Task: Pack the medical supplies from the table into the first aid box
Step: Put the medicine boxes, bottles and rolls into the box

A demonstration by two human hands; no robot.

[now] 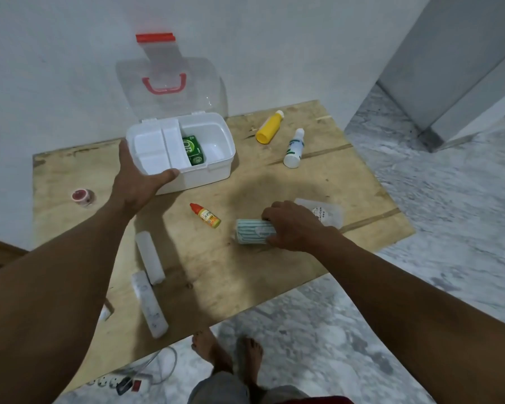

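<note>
The white first aid box [213,170] stands open at the back of the wooden table [245,275], its clear lid with a red handle leaning on the wall. A green pack [193,150] lies inside beside a white tray insert. My left hand [137,179] grips the box's front left corner, thumb over the rim. My right hand [292,225] closes on a teal-striped white roll [251,231] lying on the table. Loose on the table are a small orange dropper bottle [206,215], a yellow bottle [269,127] and a white bottle [293,149].
A red tape roll [83,197] sits at the table's left. Two white packets [150,258] [149,304] lie near the front left edge. A clear bag [328,212] lies behind my right hand. A power strip [120,381] and my bare feet are on the marble floor.
</note>
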